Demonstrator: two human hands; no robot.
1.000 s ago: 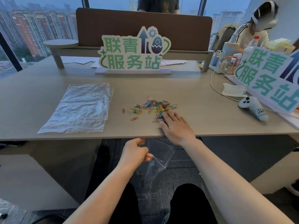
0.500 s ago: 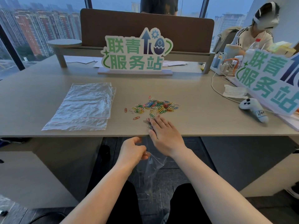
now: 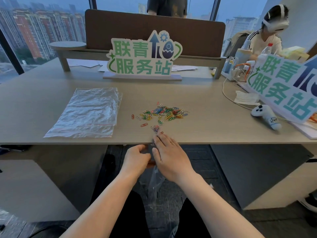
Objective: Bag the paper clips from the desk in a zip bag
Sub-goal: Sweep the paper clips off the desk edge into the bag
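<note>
at the near edge of the counter (image 3: 51, 107), straight in front of me, a small clump of paper clips (image 3: 155, 129) sits just short of the drop, apart from the main pile of paper clips (image 3: 164, 112) that lies farther back from that edge. i judge the clump is there so it can be swept over the lip rather than picked up one clip at a time. my right hand (image 3: 169, 156) lies flat, fingers straight and together, fingertips (image 3: 157, 139) resting on the counter edge just nearer than the clump, and one clip seems to be right at the lip under them. my left hand (image 3: 136, 160) is below the counter edge, fingers curled, pinching the mouth of the zip bag (image 3: 155, 179), which hangs down between my knees; i hold it there so whatever goes over the edge falls in. whether the mouth is properly spread i cannot tell, since my right hand covers it. a few stray clips lie left of the main pile. farther left of the pile is a stack of spare zip bags (image 3: 85, 112), flat, red seal lines toward me. behind the pile stands a green sign (image 3: 142, 55); to the right of the pile a white controller (image 3: 265, 115) lies on its side. most clips are not bagged yet, so the job looks early.
</note>
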